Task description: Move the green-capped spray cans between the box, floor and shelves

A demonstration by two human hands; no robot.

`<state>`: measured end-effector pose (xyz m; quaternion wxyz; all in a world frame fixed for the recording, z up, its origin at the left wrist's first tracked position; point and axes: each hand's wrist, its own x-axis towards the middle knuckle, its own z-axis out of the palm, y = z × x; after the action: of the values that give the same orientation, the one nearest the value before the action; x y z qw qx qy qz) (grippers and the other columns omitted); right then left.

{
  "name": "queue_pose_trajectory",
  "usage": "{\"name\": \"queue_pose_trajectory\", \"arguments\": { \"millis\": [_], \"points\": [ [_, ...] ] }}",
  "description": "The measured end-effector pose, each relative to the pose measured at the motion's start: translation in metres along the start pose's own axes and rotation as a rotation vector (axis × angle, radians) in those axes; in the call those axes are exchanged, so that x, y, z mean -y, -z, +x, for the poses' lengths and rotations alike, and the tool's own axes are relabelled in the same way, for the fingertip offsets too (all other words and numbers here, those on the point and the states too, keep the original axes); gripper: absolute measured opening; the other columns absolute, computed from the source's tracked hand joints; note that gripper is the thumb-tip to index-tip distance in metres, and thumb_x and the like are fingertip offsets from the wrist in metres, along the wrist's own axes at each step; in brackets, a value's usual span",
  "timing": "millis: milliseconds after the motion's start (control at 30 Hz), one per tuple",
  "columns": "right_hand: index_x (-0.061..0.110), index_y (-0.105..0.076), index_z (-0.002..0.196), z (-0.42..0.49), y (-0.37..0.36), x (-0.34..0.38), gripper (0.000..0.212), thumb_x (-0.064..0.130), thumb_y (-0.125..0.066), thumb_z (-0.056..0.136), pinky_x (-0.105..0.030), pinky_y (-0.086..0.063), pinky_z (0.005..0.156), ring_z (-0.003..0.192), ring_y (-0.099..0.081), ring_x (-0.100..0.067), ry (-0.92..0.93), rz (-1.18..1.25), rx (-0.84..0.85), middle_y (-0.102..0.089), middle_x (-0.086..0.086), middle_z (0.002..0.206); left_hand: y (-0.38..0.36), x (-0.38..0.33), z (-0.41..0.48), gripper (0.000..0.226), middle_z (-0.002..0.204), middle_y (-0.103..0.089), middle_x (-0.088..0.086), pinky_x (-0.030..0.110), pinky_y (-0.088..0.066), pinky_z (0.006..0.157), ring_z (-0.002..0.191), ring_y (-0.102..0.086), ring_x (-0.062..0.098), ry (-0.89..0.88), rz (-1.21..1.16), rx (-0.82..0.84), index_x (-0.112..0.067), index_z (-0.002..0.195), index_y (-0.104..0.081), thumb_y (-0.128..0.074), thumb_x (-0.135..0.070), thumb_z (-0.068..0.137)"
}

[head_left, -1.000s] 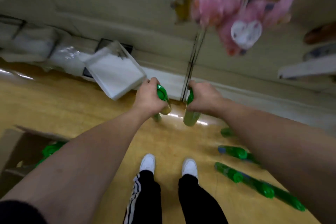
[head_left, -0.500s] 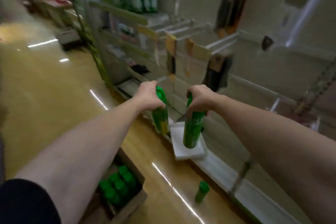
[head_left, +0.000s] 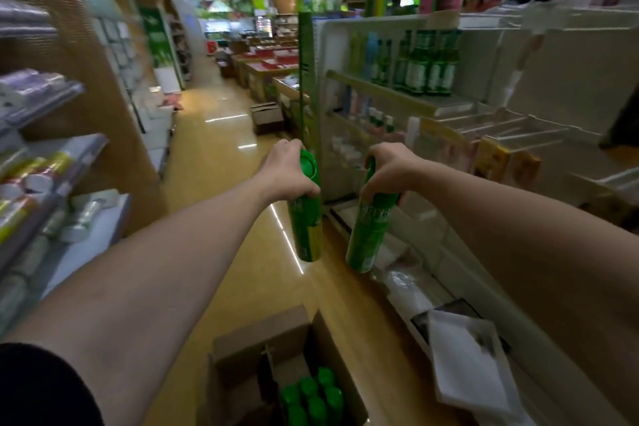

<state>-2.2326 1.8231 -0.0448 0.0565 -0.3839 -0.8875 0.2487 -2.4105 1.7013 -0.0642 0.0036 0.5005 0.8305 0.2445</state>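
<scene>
left hand (head_left: 288, 171): curled round top of left green can (head_left: 306, 218), hanging upright, centre frame
right hand (head_left: 389, 168): grips cap end of right green can (head_left: 368, 233), slightly tilted, just beside the left one
box (head_left: 242, 356): 6 o'clock on floor, green caps inside
shelf (head_left: 390, 97): 2 o'clock, green bottles

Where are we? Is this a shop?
Most likely yes, a shop aisle: shelves stocked with green bottles, a cardboard box of green cans on the floor, and each hand holding a green spray can.
</scene>
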Motion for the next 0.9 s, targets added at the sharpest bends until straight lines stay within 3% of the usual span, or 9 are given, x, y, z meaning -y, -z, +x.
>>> {"name": "queue_pose_trajectory", "arguments": {
  "millis": [167,267,367,500,600,700,900],
  "points": [
    [0.015,-0.053,0.111,0.038,-0.026,0.042,0.055,0.015,-0.089,0.07,-0.035,-0.06,0.05,0.089,-0.062,-0.029,0.078,-0.013,0.103,-0.052,-0.007,0.106,0.009,0.047,-0.003,0.081,0.115,-0.047,0.001,0.037,-0.053,0.08,0.105,-0.05,0.023,0.106,0.012,-0.035,-0.016,0.126,-0.052,-0.093,-0.037,0.06],
    [0.013,-0.054,0.113,0.066,-0.044,0.057,0.058,0.012,-0.09,0.067,-0.041,-0.063,0.055,0.092,-0.063,-0.032,0.107,-0.044,0.179,-0.053,-0.009,0.109,0.001,0.068,-0.005,0.082,0.116,-0.046,0.0,0.033,-0.054,0.075,0.107,-0.05,0.024,0.198,-0.008,-0.024,-0.016,0.13,-0.05,-0.093,-0.032,0.062],
    [0.011,-0.054,0.115,0.092,-0.065,0.064,0.059,0.011,-0.089,0.068,-0.043,-0.064,0.059,0.092,-0.063,-0.033,0.147,-0.093,0.262,-0.052,-0.009,0.107,-0.012,0.087,0.0,0.081,0.121,-0.049,0.003,0.04,-0.058,0.08,0.108,-0.052,0.026,0.3,-0.003,-0.002,-0.017,0.129,-0.052,-0.093,-0.032,0.061],
    [0.011,-0.054,0.112,0.129,-0.093,0.066,0.056,0.012,-0.089,0.068,-0.041,-0.063,0.058,0.087,-0.064,-0.032,0.223,-0.151,0.361,-0.053,-0.01,0.105,-0.035,0.105,0.007,0.085,0.118,-0.048,0.0,0.037,-0.051,0.078,0.104,-0.05,0.022,0.407,0.021,0.015,-0.018,0.13,-0.053,-0.095,-0.035,0.057],
    [0.011,-0.054,0.113,0.151,-0.121,0.062,0.057,0.013,-0.09,0.068,-0.039,-0.063,0.055,0.084,-0.065,-0.032,0.285,-0.195,0.434,-0.055,-0.01,0.103,-0.057,0.118,0.0,0.077,0.117,-0.051,0.001,0.038,-0.051,0.075,0.103,-0.052,0.023,0.487,0.023,0.019,-0.021,0.118,-0.054,-0.095,-0.036,0.055],
    [0.013,-0.052,0.111,0.163,-0.159,0.052,0.056,0.013,-0.089,0.069,-0.042,-0.063,0.058,0.085,-0.065,-0.031,0.335,-0.235,0.515,-0.055,-0.01,0.103,-0.086,0.135,-0.014,0.072,0.116,-0.049,0.002,0.04,-0.055,0.078,0.101,-0.052,0.024,0.581,0.003,0.077,-0.023,0.11,-0.049,-0.096,-0.035,0.056],
    [0.012,-0.052,0.109,0.176,-0.261,0.01,0.06,0.016,-0.091,0.065,-0.044,-0.063,0.054,0.085,-0.063,-0.031,0.321,-0.275,0.658,-0.053,-0.009,0.104,-0.179,0.185,-0.05,0.079,0.119,-0.049,0.004,0.04,-0.055,0.079,0.106,-0.053,0.028,0.694,-0.031,0.268,-0.019,0.123,-0.052,-0.094,-0.032,0.057]
  ]
}}
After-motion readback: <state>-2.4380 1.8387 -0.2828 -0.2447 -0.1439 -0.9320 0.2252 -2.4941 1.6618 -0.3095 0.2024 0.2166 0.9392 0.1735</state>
